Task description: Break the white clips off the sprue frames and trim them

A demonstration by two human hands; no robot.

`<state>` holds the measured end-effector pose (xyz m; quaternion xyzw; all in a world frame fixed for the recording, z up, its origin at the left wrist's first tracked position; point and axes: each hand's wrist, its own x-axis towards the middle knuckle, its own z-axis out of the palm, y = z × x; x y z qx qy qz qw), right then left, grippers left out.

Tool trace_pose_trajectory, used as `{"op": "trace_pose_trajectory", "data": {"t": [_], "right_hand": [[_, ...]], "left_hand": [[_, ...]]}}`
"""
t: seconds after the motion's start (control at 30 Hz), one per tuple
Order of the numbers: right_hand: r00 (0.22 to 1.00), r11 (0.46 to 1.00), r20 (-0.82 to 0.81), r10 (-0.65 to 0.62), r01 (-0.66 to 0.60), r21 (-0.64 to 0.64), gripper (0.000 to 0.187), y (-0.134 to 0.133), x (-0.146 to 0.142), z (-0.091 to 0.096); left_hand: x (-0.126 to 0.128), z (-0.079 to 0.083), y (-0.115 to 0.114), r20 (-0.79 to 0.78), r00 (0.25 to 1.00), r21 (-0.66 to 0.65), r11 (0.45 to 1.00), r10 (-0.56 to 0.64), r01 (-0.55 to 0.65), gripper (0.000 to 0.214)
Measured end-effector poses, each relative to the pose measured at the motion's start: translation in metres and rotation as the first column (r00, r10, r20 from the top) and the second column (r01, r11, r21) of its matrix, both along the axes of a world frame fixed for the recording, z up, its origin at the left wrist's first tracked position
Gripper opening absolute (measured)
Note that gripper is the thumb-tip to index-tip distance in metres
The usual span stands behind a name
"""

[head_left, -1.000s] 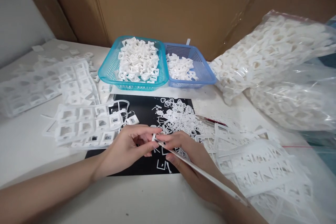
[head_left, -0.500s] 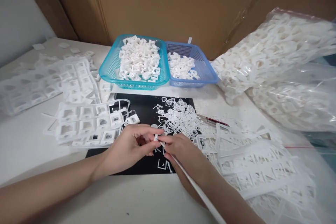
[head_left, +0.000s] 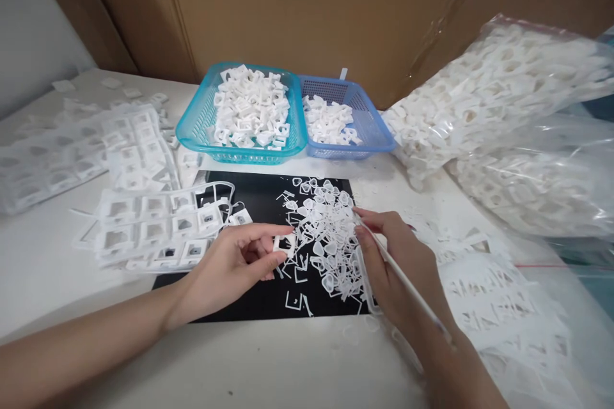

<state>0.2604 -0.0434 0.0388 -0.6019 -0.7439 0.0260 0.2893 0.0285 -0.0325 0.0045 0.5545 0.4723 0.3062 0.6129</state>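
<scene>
My left hand pinches a small white square plastic frame between thumb and fingers, over the black mat. The square's opening faces up toward me. On the right, my right hand is closed on a long thin white plastic strip, which slants back over the hand toward the forearm. Its fingertips are at the right edge of a heap of white offcuts. The two hands are apart. Left of my left hand lie stacked white moulded sheets with square pieces in them.
A teal basket and a blue basket, both holding white pieces, stand behind the mat. Clear bags of white pieces fill the back right. White frame sheets lie at right. A cardboard wall closes the back.
My right hand has moved right and away from my left hand, carrying the white strip to the heap's edge. The square frame in my left hand has turned to show its opening.
</scene>
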Motion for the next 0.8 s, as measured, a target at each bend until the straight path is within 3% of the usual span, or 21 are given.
{"op": "trace_pose_trajectory", "data": {"t": [0.1, 0.17, 0.37, 0.53, 0.8], "right_hand": [[0.996, 0.978, -0.027, -0.080, 0.074, -0.196, 0.021, -0.001, 0.000, 0.004], [0.994, 0.970, -0.057, -0.095, 0.080, -0.228, 0.022, -0.003, -0.002, 0.004], [0.953, 0.982, -0.299, -0.038, -0.021, -0.190, 0.019, -0.006, -0.010, 0.003], [0.836, 0.963, -0.541, 0.094, -0.213, -0.163, 0.010, -0.013, -0.021, 0.002], [0.782, 0.930, -0.590, 0.201, -0.341, -0.136, 0.022, -0.016, -0.027, 0.002]], "left_hand": [[0.001, 0.002, 0.001, 0.056, 0.998, 0.008, 1.000, 0.012, -0.013, 0.028], [0.001, 0.002, 0.001, 0.091, 0.996, 0.007, 1.000, 0.008, -0.008, 0.027], [0.000, 0.003, 0.003, 0.146, 0.989, -0.034, 0.999, -0.013, 0.018, 0.028], [0.000, 0.002, 0.003, 0.193, 0.981, -0.057, 0.998, -0.012, 0.024, 0.028], [-0.001, 0.001, 0.001, 0.196, 0.980, -0.042, 0.999, -0.021, 0.030, 0.029]]}}
